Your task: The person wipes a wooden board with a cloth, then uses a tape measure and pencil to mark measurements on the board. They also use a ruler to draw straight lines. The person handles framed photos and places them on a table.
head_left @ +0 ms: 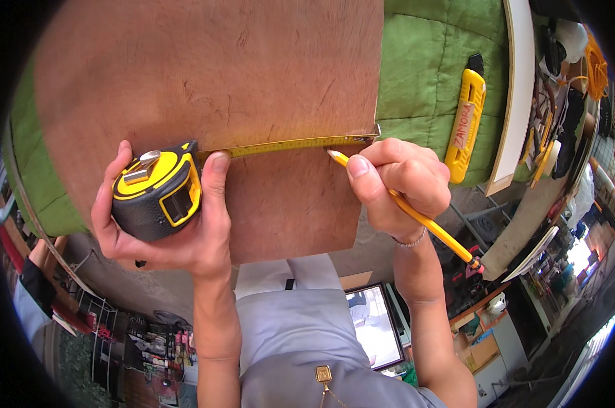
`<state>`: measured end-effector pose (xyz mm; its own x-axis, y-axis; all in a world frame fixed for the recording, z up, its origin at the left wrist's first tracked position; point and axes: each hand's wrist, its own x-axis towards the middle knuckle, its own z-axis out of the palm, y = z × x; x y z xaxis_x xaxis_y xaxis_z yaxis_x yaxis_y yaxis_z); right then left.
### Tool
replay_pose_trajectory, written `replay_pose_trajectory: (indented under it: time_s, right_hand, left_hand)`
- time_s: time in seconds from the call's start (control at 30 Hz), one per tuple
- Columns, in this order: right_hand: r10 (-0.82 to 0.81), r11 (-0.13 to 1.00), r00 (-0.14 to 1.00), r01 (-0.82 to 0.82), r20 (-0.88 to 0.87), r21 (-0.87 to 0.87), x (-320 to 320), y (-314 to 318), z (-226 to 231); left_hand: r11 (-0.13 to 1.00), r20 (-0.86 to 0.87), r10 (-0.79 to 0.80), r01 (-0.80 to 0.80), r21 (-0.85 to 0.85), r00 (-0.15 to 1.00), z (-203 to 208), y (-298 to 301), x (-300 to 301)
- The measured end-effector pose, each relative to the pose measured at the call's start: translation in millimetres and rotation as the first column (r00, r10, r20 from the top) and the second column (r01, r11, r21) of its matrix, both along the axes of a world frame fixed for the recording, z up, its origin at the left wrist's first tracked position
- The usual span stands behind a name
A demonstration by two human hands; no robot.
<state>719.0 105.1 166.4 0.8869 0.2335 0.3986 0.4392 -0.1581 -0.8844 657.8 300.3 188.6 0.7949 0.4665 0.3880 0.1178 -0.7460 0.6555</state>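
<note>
My left hand point(209, 234) is wrapped round a yellow and black tape measure point(156, 189), its thumb beside the mouth of the case. The yellow blade point(280, 147) runs out to the right across a reddish-brown wooden board point(205, 75), and its metal end hook sits at the board's right edge. In my right hand point(406, 180) is a yellow pencil point(436, 230), gripped between thumb and fingers. Its sharpened tip is at the lower edge of the blade, close to the hook end; whether it touches the wood I cannot tell.
A green quilted cloth point(416, 68) lies under the board. On it, to the right, rests a yellow utility knife point(465, 126) beside a long pale strip point(515, 88). Further right are cluttered tools and an orange cord point(595, 58). A wire rack point(103, 340) stands at lower left.
</note>
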Motion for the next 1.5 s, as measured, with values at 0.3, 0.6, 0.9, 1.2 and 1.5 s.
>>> replay_pose_trajectory:
  time_s: [0.3, 0.6, 0.9, 1.2, 1.5]
  right_hand:
    - [0.008, 1.000, 1.000, -0.008, 0.004, 0.001, 0, -1, -1]
    - [0.003, 1.000, 1.000, -0.003, 0.013, 0.015, 0, 1, 0]
    - [0.011, 1.000, 1.000, -0.011, -0.001, 0.019, -1, 0, -1]
    - [0.014, 1.000, 1.000, -0.014, -0.014, 0.009, 1, 0, -1]
    - [0.046, 0.954, 0.967, 0.032, -0.249, 0.299, 3, -16, 14]
  left_hand:
    - [0.998, -0.012, 0.014, -0.015, -0.065, 1.000, -2, -1, -2]
    - [0.999, -0.024, 0.001, -0.002, -0.053, 1.000, -2, 0, -1]
    - [0.999, -0.047, 0.007, -0.009, -0.034, 0.999, -2, -1, -1]
    - [0.997, -0.027, 0.003, -0.005, -0.071, 1.000, -3, -1, -1]
    - [0.997, -0.032, 0.009, -0.011, -0.079, 0.999, -2, -1, -3]
